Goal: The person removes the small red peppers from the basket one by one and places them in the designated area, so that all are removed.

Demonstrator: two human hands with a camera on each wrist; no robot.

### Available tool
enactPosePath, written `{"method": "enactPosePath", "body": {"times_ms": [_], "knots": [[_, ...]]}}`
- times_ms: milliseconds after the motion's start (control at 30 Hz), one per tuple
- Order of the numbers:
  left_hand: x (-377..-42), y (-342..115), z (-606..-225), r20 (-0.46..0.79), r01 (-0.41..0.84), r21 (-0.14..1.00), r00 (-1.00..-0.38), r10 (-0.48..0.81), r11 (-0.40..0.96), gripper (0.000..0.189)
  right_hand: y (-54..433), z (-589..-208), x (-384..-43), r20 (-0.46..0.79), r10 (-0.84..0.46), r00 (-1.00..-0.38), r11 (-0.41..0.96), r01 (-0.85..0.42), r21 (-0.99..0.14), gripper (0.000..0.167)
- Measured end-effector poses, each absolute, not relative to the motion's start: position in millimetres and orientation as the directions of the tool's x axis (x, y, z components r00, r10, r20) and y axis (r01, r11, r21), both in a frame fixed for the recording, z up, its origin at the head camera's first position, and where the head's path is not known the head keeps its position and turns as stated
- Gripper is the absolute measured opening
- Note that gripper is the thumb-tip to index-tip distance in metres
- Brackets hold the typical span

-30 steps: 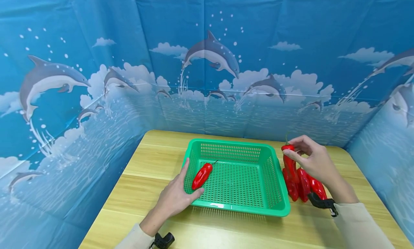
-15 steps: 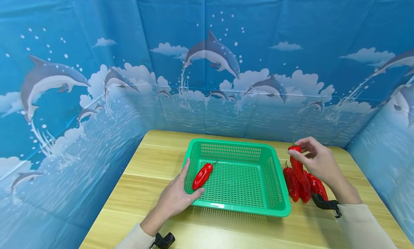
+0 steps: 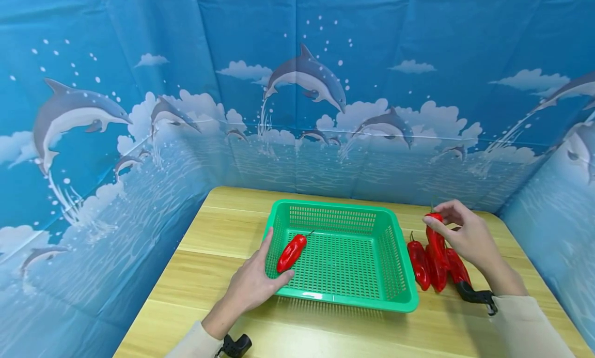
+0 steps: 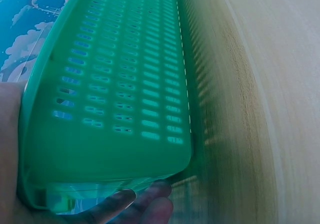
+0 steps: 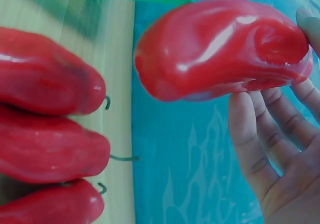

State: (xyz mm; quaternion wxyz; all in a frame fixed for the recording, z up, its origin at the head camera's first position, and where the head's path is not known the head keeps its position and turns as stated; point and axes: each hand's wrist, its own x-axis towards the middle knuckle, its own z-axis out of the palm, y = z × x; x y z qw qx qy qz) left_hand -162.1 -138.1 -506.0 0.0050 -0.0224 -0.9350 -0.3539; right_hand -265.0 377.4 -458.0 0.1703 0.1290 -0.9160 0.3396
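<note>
In the head view my right hand (image 3: 467,236) pinches a red pepper (image 3: 435,236) between thumb and fingertips near its stem end, and the pepper hangs upright. It overlaps three other red peppers lying side by side right of the basket; the right wrist view shows them, the middle pepper (image 5: 50,144) included, below the held pepper (image 5: 220,49). My left hand (image 3: 253,283) holds the near left corner of a green plastic basket (image 3: 344,297), thumb over the rim. From the left wrist, fingertips (image 4: 155,211) curl along the basket's end wall. One pepper (image 3: 291,253) lies inside the basket.
The wooden table (image 3: 218,223) ends at the back against a blue dolphin-print curtain (image 3: 297,141), which also hangs on both sides. Each wrist wears a black camera, such as the right camera mount (image 3: 474,294).
My right hand has moved to the right and slightly nearer with the held pepper, away from the basket's edge. My left hand and the basket stay in place.
</note>
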Motion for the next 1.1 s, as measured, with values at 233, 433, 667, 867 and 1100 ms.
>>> {"method": "enactPosePath", "body": {"times_ms": [233, 433, 667, 867, 1100], "knots": [[-161, -138, -505, 0.02, 0.041, 0.663, -0.999, 0.037, 0.748, 0.119, 387, -467, -268, 0.378, -0.104, -0.92, 0.725, -0.33, -0.604, 0.037], [-161, -138, -505, 0.022, 0.04, 0.666, -0.999, 0.034, 0.745, 0.119, 396, -475, -269, 0.353, -0.088, -0.932, 0.716, -0.306, -0.628, 0.042], [-161, -138, -505, 0.028, 0.047, 0.666, -0.999, 0.038, 0.745, 0.118, 410, -481, -270, 0.338, -0.055, -0.94, 0.734, -0.267, -0.624, 0.041], [-163, -138, -503, 0.034, 0.054, 0.666, -0.999, 0.042, 0.744, 0.118, 423, -485, -272, 0.327, -0.043, -0.944, 0.743, -0.249, -0.621, 0.041], [-162, -138, -503, 0.032, 0.05, 0.669, -0.999, 0.039, 0.742, 0.118, 437, -486, -271, 0.295, -0.022, -0.955, 0.765, -0.206, -0.611, 0.041]]}}
